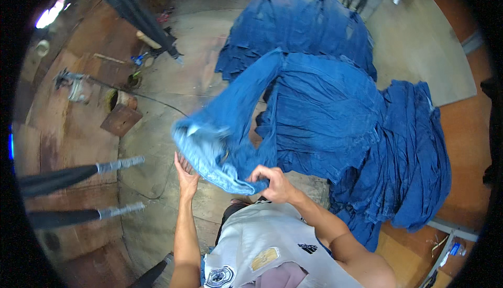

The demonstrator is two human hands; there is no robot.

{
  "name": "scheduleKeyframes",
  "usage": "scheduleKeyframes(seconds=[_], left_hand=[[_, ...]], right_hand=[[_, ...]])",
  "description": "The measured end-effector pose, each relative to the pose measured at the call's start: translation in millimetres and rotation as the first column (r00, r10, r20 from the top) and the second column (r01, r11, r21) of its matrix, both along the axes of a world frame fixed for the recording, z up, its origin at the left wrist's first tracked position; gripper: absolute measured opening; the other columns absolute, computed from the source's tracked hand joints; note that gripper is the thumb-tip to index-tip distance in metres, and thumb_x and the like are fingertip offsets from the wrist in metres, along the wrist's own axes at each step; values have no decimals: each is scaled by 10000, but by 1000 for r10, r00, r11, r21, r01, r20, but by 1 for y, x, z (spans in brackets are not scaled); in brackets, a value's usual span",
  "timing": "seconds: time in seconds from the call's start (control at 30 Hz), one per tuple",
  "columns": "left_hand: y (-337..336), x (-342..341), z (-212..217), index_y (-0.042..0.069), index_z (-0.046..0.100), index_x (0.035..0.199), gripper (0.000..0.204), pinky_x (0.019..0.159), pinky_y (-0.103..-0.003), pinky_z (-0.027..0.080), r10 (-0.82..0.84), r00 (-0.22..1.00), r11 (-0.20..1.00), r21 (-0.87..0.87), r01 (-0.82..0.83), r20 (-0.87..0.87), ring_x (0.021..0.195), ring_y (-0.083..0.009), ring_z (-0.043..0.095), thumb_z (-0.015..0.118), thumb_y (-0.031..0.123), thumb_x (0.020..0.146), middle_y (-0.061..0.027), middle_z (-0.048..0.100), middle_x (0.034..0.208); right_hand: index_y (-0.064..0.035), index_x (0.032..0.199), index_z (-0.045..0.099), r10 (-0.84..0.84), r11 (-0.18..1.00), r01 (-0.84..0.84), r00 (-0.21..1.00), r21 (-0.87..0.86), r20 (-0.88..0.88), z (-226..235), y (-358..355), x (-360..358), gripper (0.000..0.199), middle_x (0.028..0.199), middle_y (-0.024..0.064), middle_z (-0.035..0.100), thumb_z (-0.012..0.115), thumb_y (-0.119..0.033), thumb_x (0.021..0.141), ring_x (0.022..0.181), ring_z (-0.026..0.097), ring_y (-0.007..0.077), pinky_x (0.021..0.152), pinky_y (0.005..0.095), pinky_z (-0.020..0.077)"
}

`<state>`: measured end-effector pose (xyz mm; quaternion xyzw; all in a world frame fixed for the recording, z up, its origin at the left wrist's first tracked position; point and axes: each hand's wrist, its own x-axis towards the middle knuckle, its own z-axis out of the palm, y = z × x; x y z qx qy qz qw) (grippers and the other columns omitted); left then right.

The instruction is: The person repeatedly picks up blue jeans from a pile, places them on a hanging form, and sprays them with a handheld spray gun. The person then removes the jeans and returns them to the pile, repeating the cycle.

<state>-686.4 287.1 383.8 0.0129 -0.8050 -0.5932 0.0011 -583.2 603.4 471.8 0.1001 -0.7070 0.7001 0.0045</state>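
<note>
A pair of blue jeans (230, 115) hangs in front of me, its pale inside showing at the waist end and its legs stretching away over a heap of blue denim (325, 110). With fingers closed, my right hand (275, 183) grips the waistband edge. My left hand (187, 175) is at the other side of the waist, fingers stretched out and close against the cloth; whether it touches is hard to see. The jeans are slightly blurred at the waist.
Further denim piles lie at the back (304, 26) and right (414, 152). Dark poles with wrapped grey tips (120, 165) jut in from the left, and another dark pole (136, 13) from the top. A pale board (419, 47) leans at the upper right.
</note>
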Motion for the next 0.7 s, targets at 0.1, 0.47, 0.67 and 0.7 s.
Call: scheduleKeyframes(seconds=[0.1, 0.47, 0.67, 0.7], left_hand=[[-43, 21, 26, -18, 611, 1249, 519, 977, -340, 491, -207, 973, 961, -164, 221, 100, 1086, -199, 633, 795, 32, 767, -115, 679, 1154], [-202, 208, 12, -7, 672, 1179, 468, 875, -319, 521, -189, 791, 975, 12, 223, 581, 962, -162, 660, 835, 226, 806, -81, 723, 1047], [-269, 284, -19, -5, 698, 1186, 755, 868, -344, 482, -151, 626, 988, 88, 130, 765, 996, -205, 614, 570, 685, 907, -113, 703, 1091], [-282, 293, -23, 10, 714, 1148, 694, 825, -339, 479, -148, 597, 983, 50, 178, 789, 956, -195, 608, 585, 651, 915, -97, 705, 1038]], right_hand=[[-5, 1011, 569, 203, 962, -235, 956, 141, 213, 14, -23, 8, 296, 962, 127, 715, 763, -56, 793, 902, 699, 200, 789, 331, 516], [-26, 1030, 658, 410, 557, -649, 757, 518, 509, -53, -122, 14, 292, 974, 218, 702, 689, -164, 776, 882, 669, 396, 765, 458, 520], [-33, 1186, 679, 321, 417, -830, 515, 369, 795, -92, -214, 39, 699, 1148, 250, 683, 580, -643, 859, 1095, 635, 377, 939, 463, 474], [-12, 1220, 665, 352, 378, -833, 533, 404, 769, -91, -231, 39, 768, 1178, 261, 672, 571, -683, 859, 1131, 625, 378, 972, 448, 467]])
